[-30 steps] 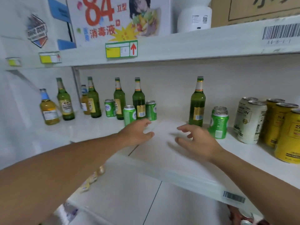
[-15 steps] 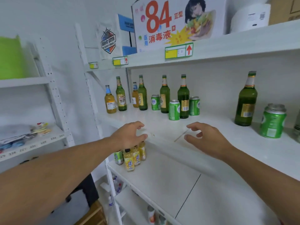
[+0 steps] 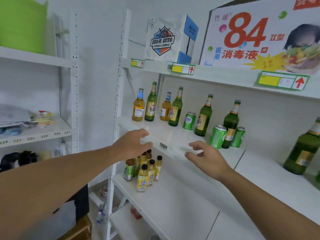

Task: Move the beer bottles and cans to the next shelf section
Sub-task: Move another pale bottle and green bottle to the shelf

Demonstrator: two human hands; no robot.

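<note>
- My left hand (image 3: 132,144) hangs in front of the shelf (image 3: 174,135) edge, fingers loosely curled and thumb apart, and it holds nothing.
- My right hand (image 3: 207,157) is also at the shelf edge, right of the barcode sticker (image 3: 163,146), fingers half open and relaxed, holding nothing.
- Both hands are apart from every bottle and can.
- On the shelf, at its left end, stand two amber bottles (image 3: 138,108) and two green bottles (image 3: 151,104), all upright and close together.
- More to the right on the shelf stand a green can (image 3: 189,120), then a green bottle (image 3: 203,118), then a darker bottle (image 3: 231,125) between two green cans (image 3: 217,136).
- At the right end of the shelf, well apart from these, stands one big green bottle (image 3: 303,151).
- Below the shelf, under my left hand, is a group of small yellow drinks (image 3: 143,177).
- Above the shelf stands a box (image 3: 251,37) with a red "84".
</note>
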